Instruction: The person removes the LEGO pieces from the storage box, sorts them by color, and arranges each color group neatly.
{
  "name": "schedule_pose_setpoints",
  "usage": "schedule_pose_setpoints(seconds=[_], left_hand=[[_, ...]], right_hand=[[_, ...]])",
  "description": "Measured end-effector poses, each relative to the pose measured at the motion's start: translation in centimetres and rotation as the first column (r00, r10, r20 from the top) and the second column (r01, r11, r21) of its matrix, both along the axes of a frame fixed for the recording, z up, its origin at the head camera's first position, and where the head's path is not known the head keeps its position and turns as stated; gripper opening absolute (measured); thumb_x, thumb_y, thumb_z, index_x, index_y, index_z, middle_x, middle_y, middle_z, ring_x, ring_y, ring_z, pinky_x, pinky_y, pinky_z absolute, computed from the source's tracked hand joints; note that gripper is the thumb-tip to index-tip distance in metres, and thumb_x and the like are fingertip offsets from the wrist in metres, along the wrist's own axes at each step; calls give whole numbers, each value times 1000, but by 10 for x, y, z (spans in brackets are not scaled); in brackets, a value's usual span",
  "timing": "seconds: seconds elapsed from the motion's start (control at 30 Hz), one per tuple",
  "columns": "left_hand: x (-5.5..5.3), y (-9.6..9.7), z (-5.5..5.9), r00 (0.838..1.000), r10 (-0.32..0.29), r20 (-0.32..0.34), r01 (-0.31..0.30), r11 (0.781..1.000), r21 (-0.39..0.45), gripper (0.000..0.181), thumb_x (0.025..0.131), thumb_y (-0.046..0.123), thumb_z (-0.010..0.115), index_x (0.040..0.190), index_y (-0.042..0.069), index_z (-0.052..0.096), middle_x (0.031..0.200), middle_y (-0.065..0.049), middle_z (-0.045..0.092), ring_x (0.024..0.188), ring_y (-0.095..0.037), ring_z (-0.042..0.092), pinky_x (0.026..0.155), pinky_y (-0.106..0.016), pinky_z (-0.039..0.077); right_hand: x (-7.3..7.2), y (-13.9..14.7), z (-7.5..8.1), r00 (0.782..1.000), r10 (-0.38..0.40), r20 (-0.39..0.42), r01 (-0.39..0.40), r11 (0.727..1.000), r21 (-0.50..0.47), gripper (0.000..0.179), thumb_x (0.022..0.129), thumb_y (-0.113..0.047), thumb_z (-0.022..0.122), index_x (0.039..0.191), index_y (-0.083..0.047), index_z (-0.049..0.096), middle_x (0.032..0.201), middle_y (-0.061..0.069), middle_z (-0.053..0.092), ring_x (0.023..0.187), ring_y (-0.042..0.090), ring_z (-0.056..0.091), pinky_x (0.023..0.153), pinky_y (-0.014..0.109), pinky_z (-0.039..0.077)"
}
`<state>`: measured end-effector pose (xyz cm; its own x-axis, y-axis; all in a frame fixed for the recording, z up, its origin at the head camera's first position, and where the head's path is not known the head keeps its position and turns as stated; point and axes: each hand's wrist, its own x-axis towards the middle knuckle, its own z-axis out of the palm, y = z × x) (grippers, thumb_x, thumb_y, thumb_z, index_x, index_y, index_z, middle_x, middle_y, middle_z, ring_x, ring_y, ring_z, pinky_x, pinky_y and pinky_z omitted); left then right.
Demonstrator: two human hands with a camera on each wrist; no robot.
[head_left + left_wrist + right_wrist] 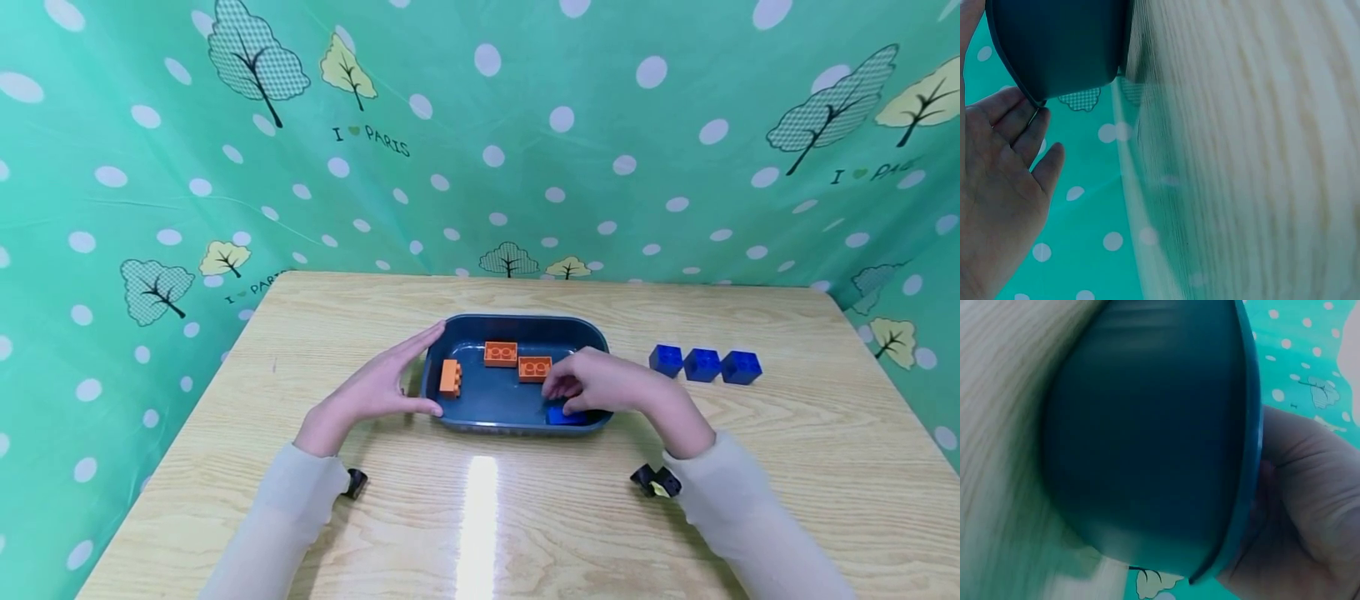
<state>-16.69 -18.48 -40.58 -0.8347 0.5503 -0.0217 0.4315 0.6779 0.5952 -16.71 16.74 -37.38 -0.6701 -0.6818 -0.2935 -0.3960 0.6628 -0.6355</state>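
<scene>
A dark blue oblong tray (495, 428) stands on the table, its end wall (1147, 437) filling much of the right wrist view. My left hand (378, 383) spans the tray's left end, thumb at the front corner and fingers at the back. In the left wrist view its extended fingers (1025, 122) touch the rim. Inside the tray, my right hand (596, 382) reaches down with bent fingers at a blue toy building brick (564, 416) by the front wall. Whether it grips this brick is unclear. Three orange bricks lie in the tray: a left one (450, 378), a back one (500, 354) and a middle one (534, 369).
Right of the tray, three blue bricks stand in a row on the table: a near-tray one (666, 360), a middle one (702, 365) and an outer one (741, 367). The wooden table (300, 333) meets a green dotted cloth (450, 192) behind it.
</scene>
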Motion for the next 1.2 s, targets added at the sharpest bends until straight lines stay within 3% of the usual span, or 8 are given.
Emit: schedule_pose_setpoints(seconds=[0.3,0.5,0.67,0.87,1.2], left_hand=[[0,-1,-2,1000,13,8,-13,1000,4,116,72,49,86,161,31,14,168,3,16,154,-31,24,119,-60,30],[0,-1,-2,1000,12,5,-12,1000,4,116,72,51,86,161,32,14,168,3,16,154,-31,24,119,-60,30],[0,-1,-2,1000,16,7,-16,1000,5,116,72,51,86,161,32,14,168,3,17,153,-31,24,119,-61,30],[0,-1,-3,1000,8,-2,-8,1000,5,116,72,50,86,161,33,14,168,3,17,154,-31,24,119,-60,30],[1,-1,-2,1000,14,-7,-14,1000,7,116,72,50,86,161,33,13,168,2,17,153,-32,24,119,-61,30]], right_hand=[[4,-18,-13,997,-22,-74,18,999,-49,15,91,-14,73,105,-8,74,98,0,75,86,5,69,79,21,59],[9,-30,-22,983,-63,-171,54,997,-58,14,92,-25,72,99,-12,74,92,-3,74,80,1,66,75,19,57],[11,-36,-29,977,-66,-202,55,997,-62,13,94,-27,70,95,-16,76,90,-6,74,77,0,62,72,18,54],[14,-41,-29,983,-48,-177,31,995,-97,10,95,-28,69,91,-20,75,87,-10,72,76,-1,61,71,18,53],[15,-41,-31,996,-61,-68,46,978,-202,6,93,-25,72,92,-19,72,89,-7,72,78,1,66,73,18,56]])
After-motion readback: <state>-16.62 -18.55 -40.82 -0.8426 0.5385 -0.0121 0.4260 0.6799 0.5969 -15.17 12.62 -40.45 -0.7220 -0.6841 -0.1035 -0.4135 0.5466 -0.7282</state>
